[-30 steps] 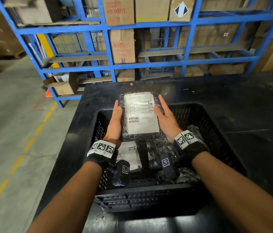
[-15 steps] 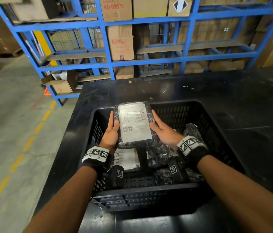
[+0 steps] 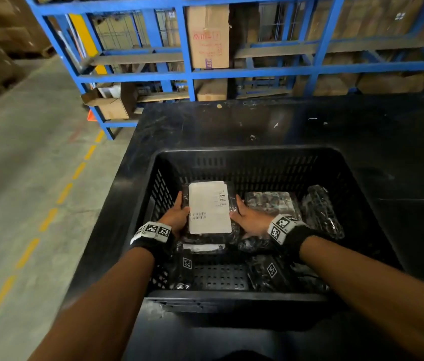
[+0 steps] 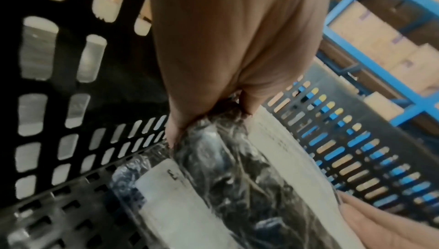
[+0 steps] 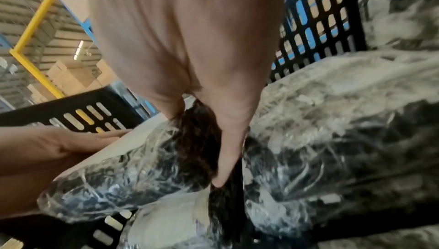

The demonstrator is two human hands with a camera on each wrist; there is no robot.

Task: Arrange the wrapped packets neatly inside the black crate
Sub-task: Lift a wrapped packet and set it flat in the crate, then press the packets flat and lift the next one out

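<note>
A black slotted crate [image 3: 244, 156] stands on the black table. Inside it, both hands hold a plastic-wrapped packet with a white label [image 3: 209, 207] low over another labelled packet [image 3: 204, 247]. My left hand [image 3: 177, 214] grips its left edge, my right hand [image 3: 247, 217] its right edge. In the left wrist view the fingers curl under the wrapped packet [image 4: 228, 159] beside the crate wall [image 4: 59, 103]. The right wrist view has my fingers pinching the packet [image 5: 142, 163] next to a neighbouring wrapped packet [image 5: 332, 131].
More wrapped packets [image 3: 271, 204] [image 3: 321, 211] lie in the right half of the crate; its near floor [image 3: 218, 277] is bare. The black table [image 3: 231, 121] extends behind and to the right. Blue shelving [image 3: 187, 48] with cardboard boxes stands beyond; concrete floor [image 3: 23, 165] lies left.
Both hands have lowered the labelled packet from above the crate's far rim down into the crate, onto the packets at its left middle.
</note>
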